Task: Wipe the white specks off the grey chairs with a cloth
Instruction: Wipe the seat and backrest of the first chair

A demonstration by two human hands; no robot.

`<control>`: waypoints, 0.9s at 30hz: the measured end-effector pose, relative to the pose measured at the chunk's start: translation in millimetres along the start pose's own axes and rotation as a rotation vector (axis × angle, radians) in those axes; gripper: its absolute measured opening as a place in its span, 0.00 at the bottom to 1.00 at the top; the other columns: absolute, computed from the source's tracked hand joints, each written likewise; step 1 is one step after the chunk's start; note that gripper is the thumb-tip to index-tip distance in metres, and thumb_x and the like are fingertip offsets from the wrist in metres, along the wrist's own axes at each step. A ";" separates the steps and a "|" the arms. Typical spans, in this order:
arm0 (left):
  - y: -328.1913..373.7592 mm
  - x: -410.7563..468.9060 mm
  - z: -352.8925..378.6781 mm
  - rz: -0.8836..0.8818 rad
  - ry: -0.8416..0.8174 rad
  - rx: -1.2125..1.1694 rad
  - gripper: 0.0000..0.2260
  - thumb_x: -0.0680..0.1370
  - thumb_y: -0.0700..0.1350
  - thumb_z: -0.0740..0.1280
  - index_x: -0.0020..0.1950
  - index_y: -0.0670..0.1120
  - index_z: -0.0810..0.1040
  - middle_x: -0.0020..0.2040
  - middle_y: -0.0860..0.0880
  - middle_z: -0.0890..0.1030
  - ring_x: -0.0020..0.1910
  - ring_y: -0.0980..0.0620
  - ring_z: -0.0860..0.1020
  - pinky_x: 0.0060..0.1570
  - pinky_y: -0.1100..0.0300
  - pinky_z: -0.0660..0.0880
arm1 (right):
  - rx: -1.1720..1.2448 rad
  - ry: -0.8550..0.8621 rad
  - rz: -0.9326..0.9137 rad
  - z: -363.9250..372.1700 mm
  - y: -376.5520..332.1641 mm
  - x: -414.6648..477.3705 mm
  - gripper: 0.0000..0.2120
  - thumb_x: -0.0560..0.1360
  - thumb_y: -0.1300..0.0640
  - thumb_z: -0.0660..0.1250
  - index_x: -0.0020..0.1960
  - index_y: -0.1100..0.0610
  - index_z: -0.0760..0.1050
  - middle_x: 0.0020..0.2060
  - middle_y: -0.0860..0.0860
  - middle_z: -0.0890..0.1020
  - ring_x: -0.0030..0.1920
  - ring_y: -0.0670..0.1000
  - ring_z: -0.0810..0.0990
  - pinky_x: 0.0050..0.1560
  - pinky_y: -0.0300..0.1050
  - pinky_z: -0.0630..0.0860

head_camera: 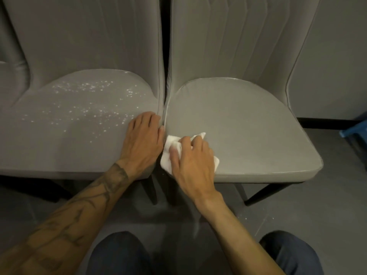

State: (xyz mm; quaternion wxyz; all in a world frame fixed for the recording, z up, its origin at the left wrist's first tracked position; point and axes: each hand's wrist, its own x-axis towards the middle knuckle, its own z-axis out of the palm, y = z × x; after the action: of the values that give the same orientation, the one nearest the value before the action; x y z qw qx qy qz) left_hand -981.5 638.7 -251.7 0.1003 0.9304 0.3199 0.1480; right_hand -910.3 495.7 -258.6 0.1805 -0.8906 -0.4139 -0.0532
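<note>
Two grey chairs stand side by side, their seat edges almost touching. The left chair (69,139) fills the left half of the view and the right chair (248,126) the middle and right, both with tall padded backs. Below them lies a dark grey floor (327,195), where the chairs' black legs (264,193) show. The person's two knees (119,255) in dark trousers sit at the bottom edge, and both bare forearms reach up from there, the left one tattooed.

The left hand (144,141) lies flat, palm down, on the left chair's seat at its right edge, fingers straight and close together, holding nothing. The right hand (193,165) rests on the right chair's seat near its front left corner, fingers curled over a crumpled white cloth (171,145) and gripping it against the seat. The cloth pokes out past the fingertips and on both sides of the hand.

White specks (89,100) are scattered across the left chair's seat. The right seat looks plain grey. A blue object (355,130) shows on the floor at the far right edge.
</note>
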 end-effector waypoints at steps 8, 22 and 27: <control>17.0 -39.8 -4.3 0.013 -0.065 0.088 0.19 0.87 0.51 0.55 0.69 0.39 0.75 0.68 0.37 0.76 0.68 0.38 0.75 0.72 0.42 0.69 | 0.000 0.059 0.172 -19.6 45.2 -7.7 0.11 0.82 0.48 0.56 0.52 0.55 0.70 0.49 0.55 0.75 0.47 0.56 0.72 0.48 0.51 0.69; 15.1 -42.3 2.7 0.049 -0.022 0.155 0.17 0.87 0.48 0.56 0.67 0.39 0.76 0.68 0.36 0.76 0.68 0.37 0.75 0.70 0.41 0.71 | 0.048 0.043 0.180 -11.6 16.4 -11.4 0.12 0.83 0.48 0.53 0.52 0.55 0.71 0.51 0.54 0.75 0.49 0.56 0.73 0.51 0.52 0.69; 12.8 -41.2 5.6 0.089 -0.043 0.194 0.15 0.85 0.45 0.64 0.66 0.36 0.76 0.68 0.32 0.76 0.68 0.32 0.76 0.69 0.37 0.71 | 0.119 -0.039 0.041 -7.4 9.4 -18.0 0.11 0.83 0.47 0.51 0.55 0.51 0.69 0.50 0.49 0.72 0.47 0.50 0.70 0.51 0.49 0.70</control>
State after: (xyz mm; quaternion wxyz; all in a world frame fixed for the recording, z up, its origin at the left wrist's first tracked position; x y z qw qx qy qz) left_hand -1003.3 602.6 -262.0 0.0098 0.9520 0.2891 0.1005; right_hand -914.5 474.4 -258.7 0.2262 -0.8874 -0.4016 -0.0075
